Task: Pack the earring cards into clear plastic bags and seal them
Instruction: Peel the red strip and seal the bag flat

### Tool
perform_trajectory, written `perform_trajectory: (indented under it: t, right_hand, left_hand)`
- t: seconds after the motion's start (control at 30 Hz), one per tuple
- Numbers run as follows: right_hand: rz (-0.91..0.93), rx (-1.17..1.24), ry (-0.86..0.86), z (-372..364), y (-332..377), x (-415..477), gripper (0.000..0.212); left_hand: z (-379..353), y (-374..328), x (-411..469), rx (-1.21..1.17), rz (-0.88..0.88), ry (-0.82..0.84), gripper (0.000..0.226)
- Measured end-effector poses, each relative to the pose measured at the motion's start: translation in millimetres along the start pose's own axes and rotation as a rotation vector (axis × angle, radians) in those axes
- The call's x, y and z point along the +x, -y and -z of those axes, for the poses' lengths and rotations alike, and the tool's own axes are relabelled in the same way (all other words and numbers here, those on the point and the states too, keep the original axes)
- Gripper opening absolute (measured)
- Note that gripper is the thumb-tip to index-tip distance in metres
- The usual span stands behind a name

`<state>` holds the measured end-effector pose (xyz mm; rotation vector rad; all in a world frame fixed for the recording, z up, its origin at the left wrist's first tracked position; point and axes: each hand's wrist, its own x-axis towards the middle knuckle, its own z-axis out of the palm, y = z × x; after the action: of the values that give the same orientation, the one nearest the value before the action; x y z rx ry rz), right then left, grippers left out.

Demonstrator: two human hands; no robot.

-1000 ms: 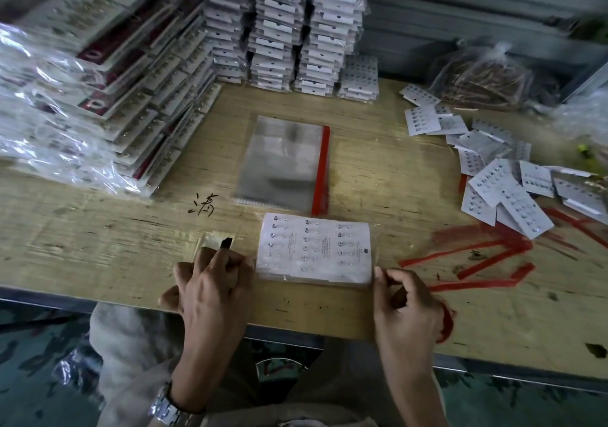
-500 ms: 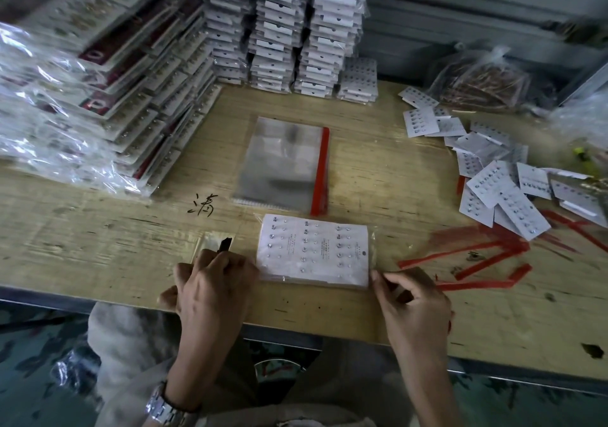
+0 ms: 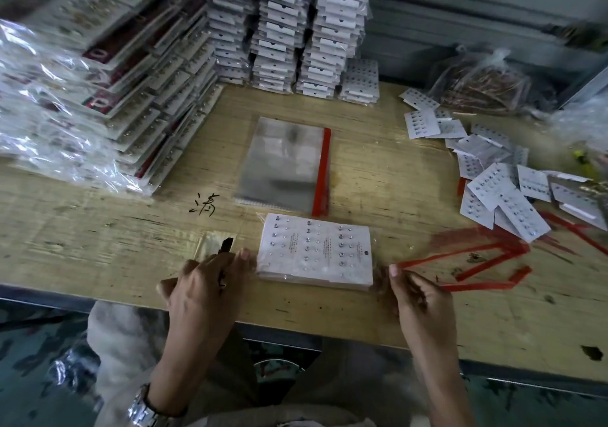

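By the wooden table's [image 3: 378,170] front edge lay the clear plastic bag of white earring cards [image 3: 316,252]. The left hand [image 3: 207,282], gripping a slim dark tool [image 3: 227,245], braced one end; the right hand [image 3: 418,291] pinched the other, likely for sealing.

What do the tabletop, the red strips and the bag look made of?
Tabletop: pale wood or plywood, matte, unvarnished-looking; grain lines and scuffs show. Red strips: probably thin translucent plastic film; they curl and overlap darker. Bag: clear glossy plastic film; contents show through, edges glint.

Dim, flat light over the table [image 3: 98,229].
Glare off the wrapped stacks [image 3: 49,124] on the left; corners smear and bend, and the right hand [image 3: 418,291] is blurred.
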<state>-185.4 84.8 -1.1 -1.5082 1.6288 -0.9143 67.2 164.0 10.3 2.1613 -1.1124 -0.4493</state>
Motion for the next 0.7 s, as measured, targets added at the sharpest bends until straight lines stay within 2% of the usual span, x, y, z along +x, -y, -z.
perform_trajectory:
  t: [0.23, 0.4, 0.6, 0.7]
  right_hand:
    - [-0.102, 0.052, 0.109, 1, 7, 10, 0.008]
    - [-0.105, 0.024, 0.122, -1, 4, 13, 0.004]
    - [-0.13, 0.06, 0.119, 2, 4, 18, 0.015]
    - [-0.126, 0.062, 0.176, 3, 7, 24, 0.005]
  left_hand:
    - [-5, -11, 8, 0.106, 0.004, 0.013, 0.038]
    - [-4, -13, 8, 0.1, 0.04, 0.018, 0.037]
    - [-4, -12, 4, 0.113, 0.033, -0.017, 0.041]
    - [-4, -11, 4, 0.118, 0.038, -0.021, 0.04]
